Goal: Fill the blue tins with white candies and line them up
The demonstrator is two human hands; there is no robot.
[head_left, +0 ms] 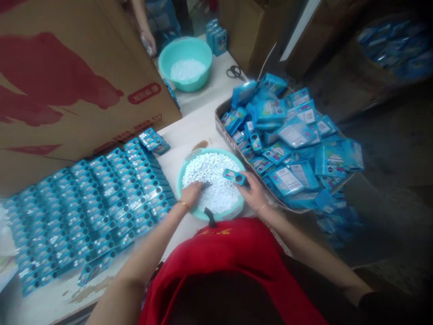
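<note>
A turquoise bowl (pixel 179 180) of small white pellets (pixel 216 180) stands on the table in front of me. My left hand (pixel 192 193) reaches over its left rim, with the fingertips down among the pellets. Those fingertips are partly buried and blurred, so their grip is not clear. Over the bowl's right side, my right hand (pixel 253 192) is closed on a small blue box (pixel 234 176). A dark round hole shows in the face of this box, which is turned up. The box tilts slightly above the pellets.
Rows of similar blue boxes (pixel 101 203) fill the table on the left, beside a large cardboard carton (pixel 67 81). A tray (pixel 225 128) heaped with blue packs stands right. Farther back are another turquoise bowl (pixel 191 83), scissors (pixel 234 71) and another person's hand (pixel 148 43).
</note>
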